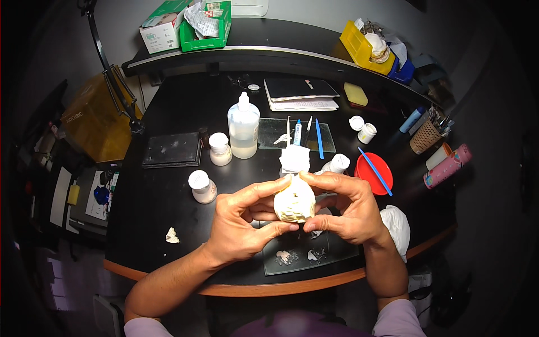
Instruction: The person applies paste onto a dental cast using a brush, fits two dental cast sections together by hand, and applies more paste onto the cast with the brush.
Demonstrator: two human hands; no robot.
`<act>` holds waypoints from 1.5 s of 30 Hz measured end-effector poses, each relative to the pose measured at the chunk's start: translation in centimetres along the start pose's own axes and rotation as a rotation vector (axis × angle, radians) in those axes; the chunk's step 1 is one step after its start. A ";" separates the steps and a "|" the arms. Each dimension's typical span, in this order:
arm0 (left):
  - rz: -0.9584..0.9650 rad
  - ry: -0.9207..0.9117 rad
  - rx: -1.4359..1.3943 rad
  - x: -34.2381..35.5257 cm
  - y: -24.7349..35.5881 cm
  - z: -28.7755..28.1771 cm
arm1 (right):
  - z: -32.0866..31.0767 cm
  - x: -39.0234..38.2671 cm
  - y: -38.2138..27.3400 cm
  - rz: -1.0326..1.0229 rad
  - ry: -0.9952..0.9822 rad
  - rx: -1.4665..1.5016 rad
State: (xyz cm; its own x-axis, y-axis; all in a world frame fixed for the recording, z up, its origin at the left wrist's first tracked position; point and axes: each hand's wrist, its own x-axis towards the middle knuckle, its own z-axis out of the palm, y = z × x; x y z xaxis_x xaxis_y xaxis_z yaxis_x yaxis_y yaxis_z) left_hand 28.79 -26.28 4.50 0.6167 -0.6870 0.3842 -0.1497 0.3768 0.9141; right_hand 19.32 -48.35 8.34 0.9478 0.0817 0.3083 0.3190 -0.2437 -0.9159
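Note:
A cream-white plaster cast [295,203], lumpy and rounded, is held between both hands above the black desk [163,202]. My left hand [241,222] grips its left side, index finger over the top and thumb under it. From the other side my right hand [345,209] pinches it with thumb below and fingers on top. Under the hands lies a glass slab [331,255] with white smears and small pieces on it.
Behind the hands stand a clear squeeze bottle [243,127], three small white jars [202,187] [220,149] [338,164], a second glass slab with blue tools [318,137], a red bowl [373,173], a folded tissue [295,158]. A white chip [172,236] lies left. White bag [397,224] right.

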 end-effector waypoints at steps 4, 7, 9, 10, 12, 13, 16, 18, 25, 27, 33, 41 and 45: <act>0.159 0.004 0.048 -0.3 -0.3 0.2 | 0.0 0.1 -0.2 -0.087 -0.006 0.040; 0.166 0.005 0.043 -0.3 -0.3 0.2 | -0.2 0.0 -0.1 -0.092 -0.009 0.011; 0.177 0.016 0.055 -0.3 -0.4 0.0 | -0.1 0.2 0.0 -0.096 -0.012 0.000; 0.177 0.015 0.055 -0.3 -0.5 0.0 | -0.1 0.2 0.0 -0.103 -0.011 -0.016; 0.224 0.011 0.111 -0.4 -0.6 -0.1 | -0.1 0.2 -0.1 -0.105 -0.008 -0.037; 0.224 0.010 0.110 -0.4 -0.6 -0.1 | -0.1 0.2 -0.1 -0.104 -0.005 -0.060; 0.236 0.004 0.151 -0.4 -0.5 -0.2 | -0.1 0.1 -0.1 -0.107 0.000 -0.087; 0.223 -0.004 0.156 -0.4 -0.5 -0.2 | -0.3 0.2 -0.3 -0.115 -0.015 -0.105; 0.176 0.019 0.131 -0.3 -0.3 0.2 | -0.3 0.3 -0.2 -0.116 -0.018 -0.141; 0.100 0.013 0.058 -0.1 -0.3 0.1 | 0.1 0.3 -0.3 -0.088 0.009 -0.132; 0.092 0.005 0.078 0.2 -0.4 0.1 | 0.2 0.3 -0.3 -0.075 0.038 -0.139; 0.038 0.000 0.080 0.3 -0.2 0.0 | 0.1 0.3 -0.3 -0.070 0.022 -0.130; 0.002 0.015 0.046 0.2 -0.2 0.1 | 0.2 0.1 -0.2 -0.048 0.030 -0.089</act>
State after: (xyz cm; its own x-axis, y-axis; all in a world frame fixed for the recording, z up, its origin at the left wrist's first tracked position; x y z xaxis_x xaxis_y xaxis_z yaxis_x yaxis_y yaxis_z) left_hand 28.84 -26.55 4.39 0.6277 -0.6771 0.3842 -0.1863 0.3485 0.9186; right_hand 19.35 -48.10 8.55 0.9304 0.0663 0.3605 0.3618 -0.3251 -0.8738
